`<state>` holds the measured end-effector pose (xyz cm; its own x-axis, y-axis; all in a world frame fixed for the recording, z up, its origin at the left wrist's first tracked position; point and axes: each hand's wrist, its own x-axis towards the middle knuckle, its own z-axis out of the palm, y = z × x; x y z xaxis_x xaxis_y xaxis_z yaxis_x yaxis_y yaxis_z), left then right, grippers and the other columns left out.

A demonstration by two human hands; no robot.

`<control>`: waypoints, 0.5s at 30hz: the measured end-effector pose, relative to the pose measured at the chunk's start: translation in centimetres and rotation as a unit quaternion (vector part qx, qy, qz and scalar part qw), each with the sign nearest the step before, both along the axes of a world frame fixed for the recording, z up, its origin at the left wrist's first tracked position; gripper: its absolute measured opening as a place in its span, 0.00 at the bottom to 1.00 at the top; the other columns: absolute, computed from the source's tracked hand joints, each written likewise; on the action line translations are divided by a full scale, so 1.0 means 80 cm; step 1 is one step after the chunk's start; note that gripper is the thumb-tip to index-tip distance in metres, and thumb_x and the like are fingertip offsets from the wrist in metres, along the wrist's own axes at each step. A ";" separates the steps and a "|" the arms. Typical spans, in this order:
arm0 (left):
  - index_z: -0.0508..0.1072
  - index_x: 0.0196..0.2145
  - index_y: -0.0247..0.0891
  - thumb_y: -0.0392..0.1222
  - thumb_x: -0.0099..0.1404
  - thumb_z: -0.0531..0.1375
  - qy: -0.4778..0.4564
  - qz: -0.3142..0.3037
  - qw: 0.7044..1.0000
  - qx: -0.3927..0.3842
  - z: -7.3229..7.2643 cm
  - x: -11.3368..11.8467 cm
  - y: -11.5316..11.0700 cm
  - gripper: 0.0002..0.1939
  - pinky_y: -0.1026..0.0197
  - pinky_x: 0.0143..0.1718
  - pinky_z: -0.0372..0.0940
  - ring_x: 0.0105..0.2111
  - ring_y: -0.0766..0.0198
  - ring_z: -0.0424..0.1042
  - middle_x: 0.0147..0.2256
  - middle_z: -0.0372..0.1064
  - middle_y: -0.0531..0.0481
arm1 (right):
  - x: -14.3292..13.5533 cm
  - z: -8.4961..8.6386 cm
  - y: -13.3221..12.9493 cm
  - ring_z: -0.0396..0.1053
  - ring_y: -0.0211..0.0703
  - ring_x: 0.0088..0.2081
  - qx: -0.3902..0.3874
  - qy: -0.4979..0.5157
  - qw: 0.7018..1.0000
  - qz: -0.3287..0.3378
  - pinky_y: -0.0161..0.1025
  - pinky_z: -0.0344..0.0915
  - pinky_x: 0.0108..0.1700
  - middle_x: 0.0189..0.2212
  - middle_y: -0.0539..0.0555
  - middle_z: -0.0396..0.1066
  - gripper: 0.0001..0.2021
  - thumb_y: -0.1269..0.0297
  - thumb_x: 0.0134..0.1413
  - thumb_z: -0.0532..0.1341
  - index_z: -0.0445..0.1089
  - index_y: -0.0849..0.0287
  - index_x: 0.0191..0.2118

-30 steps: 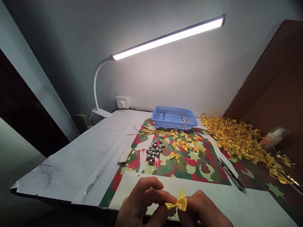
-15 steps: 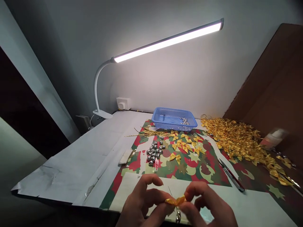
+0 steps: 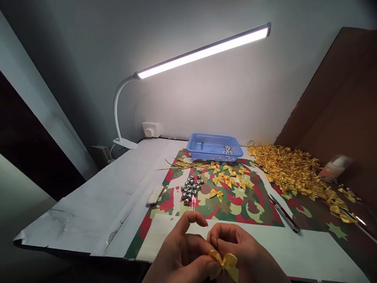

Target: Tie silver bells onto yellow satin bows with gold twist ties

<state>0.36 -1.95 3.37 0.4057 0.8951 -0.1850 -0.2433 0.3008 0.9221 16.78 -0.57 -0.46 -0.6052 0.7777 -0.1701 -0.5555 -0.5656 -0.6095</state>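
At the bottom of the view my left hand (image 3: 187,255) pinches a gold ribbon bow (image 3: 225,262) between thumb and fingers. My right hand (image 3: 240,249) is closed just behind and above the bow, its thumb and forefinger pressed together close to my left fingers. Whatever those right fingertips grip is hidden. The silver bell seen earlier under the bow is out of sight. Beyond my hands, silver bells (image 3: 188,191) lie in a cluster on the patterned paper. Several loose gold bows (image 3: 229,181) are spread to their right, and a bundle of gold wire ties (image 3: 188,163) lies behind them.
A blue plastic basket (image 3: 212,156) with small silver pieces stands by the wall. A large heap of gold bows (image 3: 288,165) fills the right side, near a bottle (image 3: 334,168) and cardboard (image 3: 332,102). Tweezers (image 3: 284,214) lie right of centre. A lamp (image 3: 206,51) hangs overhead.
My right hand has moved left, from the bow's right side to behind it, and its fingers have closed. The bow has turned and dropped slightly; the wire and bell are now hidden.
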 end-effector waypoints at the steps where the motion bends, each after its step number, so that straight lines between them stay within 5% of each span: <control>1: 0.64 0.41 0.42 0.29 0.58 0.67 -0.003 -0.007 1.000 0.000 -0.001 0.000 0.001 0.18 0.62 0.32 0.68 0.26 0.64 0.76 0.23 0.78 0.58 | 0.000 0.000 0.000 0.64 0.29 0.22 -0.004 0.006 1.000 0.004 0.27 0.57 0.26 0.23 0.48 0.69 0.14 0.62 0.46 0.74 0.72 0.64 0.30; 7: 0.66 0.40 0.42 0.32 0.60 0.67 -0.032 -0.012 0.999 0.018 0.002 0.005 0.000 0.16 0.57 0.35 0.71 0.28 0.60 0.78 0.26 0.78 0.56 | -0.002 0.002 -0.002 0.63 0.30 0.20 -0.019 0.037 0.999 -0.013 0.28 0.58 0.23 0.21 0.49 0.69 0.14 0.62 0.46 0.74 0.70 0.65 0.28; 15: 0.68 0.39 0.41 0.37 0.57 0.72 -0.064 -0.007 0.998 -0.028 0.007 0.004 0.004 0.18 0.61 0.32 0.70 0.25 0.64 0.78 0.23 0.76 0.58 | -0.011 -0.026 0.007 0.74 0.30 0.31 -0.127 0.075 0.970 -0.195 0.24 0.66 0.27 0.32 0.46 0.72 0.16 0.64 0.42 0.77 0.71 0.58 0.34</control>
